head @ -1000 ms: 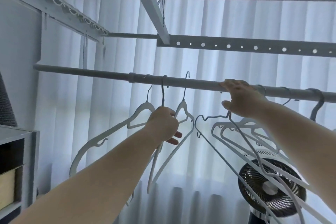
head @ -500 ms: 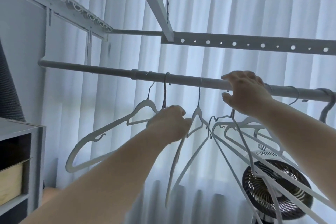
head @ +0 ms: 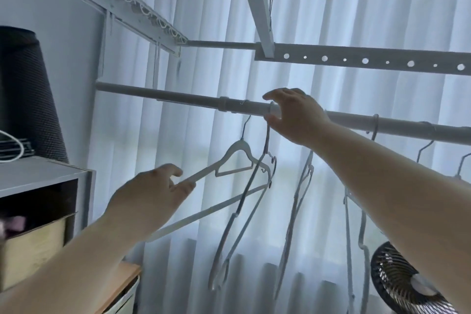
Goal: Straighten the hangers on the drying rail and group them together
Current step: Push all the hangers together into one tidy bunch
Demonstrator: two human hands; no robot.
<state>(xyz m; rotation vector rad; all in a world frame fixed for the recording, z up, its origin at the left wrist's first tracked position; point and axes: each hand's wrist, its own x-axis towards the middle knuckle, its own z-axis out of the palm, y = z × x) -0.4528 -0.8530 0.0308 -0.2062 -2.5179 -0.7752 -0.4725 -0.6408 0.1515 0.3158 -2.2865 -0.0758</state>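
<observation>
The drying rail [head: 178,95] is seen running from the wall on the left down toward the right edge, in front of a white curtain [head: 204,64]. The left hand [head: 150,196] is held below the rail, and the sloping left arm of the first hanger [head: 238,146] is pinched between its thumb and fingers [head: 184,187]. This hanger is turned broadside to the camera and tilted, with its hook caught on the rail just right of a collar in the tube.

The right hand [head: 295,116] is set on the rail just beside that hook. Its fingers are curled over the top and its thumb is tucked beneath, at the spot where the hook of the second hanger [head: 238,210] sits. Whether the hook itself is gripped cannot be told. The second hanger is hung edge-on and is crossed in front of the first.

A third hanger [head: 297,199] is hung edge-on further right, partly hidden by the right forearm, and further hangers [head: 374,130] are spaced apart along the rail toward the right.

A fan [head: 402,285] is seen at the lower right, a shelf unit [head: 46,173] at the left, and perforated bars [head: 356,60] overhead.
</observation>
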